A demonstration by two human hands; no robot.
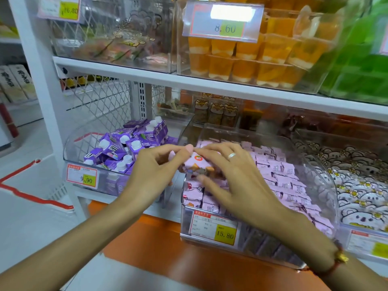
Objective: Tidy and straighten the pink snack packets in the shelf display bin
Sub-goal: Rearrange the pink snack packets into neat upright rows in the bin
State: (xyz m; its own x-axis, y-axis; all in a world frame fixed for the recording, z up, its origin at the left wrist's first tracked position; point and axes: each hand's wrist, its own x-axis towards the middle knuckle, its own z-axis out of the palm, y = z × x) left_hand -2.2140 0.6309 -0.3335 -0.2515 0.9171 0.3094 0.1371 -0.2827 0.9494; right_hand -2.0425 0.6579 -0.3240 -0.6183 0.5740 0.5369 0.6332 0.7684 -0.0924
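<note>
Both hands, left hand [155, 173] & right hand [228, 181], are curled on one pink packet [199, 164], held over the bin's front-left corner [184, 206]. Straightening looks half done. Next, pkt should be laid flat w/ the rows [289, 181].

We are observing pink snack packets [281, 175] lying in slanted, overlapping rows inside a clear plastic display bin [327, 185] on the shelf. One pink packet [198, 163] is sitting raised above the bin's front-left corner, printed face showing.
</note>
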